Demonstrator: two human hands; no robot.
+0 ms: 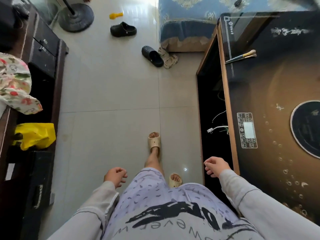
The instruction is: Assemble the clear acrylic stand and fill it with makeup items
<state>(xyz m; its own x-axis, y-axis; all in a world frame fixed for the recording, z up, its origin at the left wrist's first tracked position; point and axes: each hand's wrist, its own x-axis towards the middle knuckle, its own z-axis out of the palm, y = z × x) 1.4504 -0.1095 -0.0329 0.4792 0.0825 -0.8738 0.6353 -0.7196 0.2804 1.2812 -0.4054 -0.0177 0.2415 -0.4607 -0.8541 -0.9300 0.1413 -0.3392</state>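
I look down at a tiled floor while standing, one foot ahead of the other. My left hand [115,176] hangs low in the middle, fingers loosely curled, holding nothing. My right hand [215,166] hangs beside the edge of the dark glass-topped table [270,94], fingers loosely bent and empty. Two or three makeup brushes [241,56] lie on the table near its far left edge. No acrylic stand is in view.
A dark cabinet [46,54] runs along the left with a floral cloth [15,84] and a yellow bag [35,135]. Black clogs [123,29], a beige slipper [170,61], a fan base [76,17] and a yellow toy [115,15] lie ahead. A blue-covered bed [187,23] stands far right.
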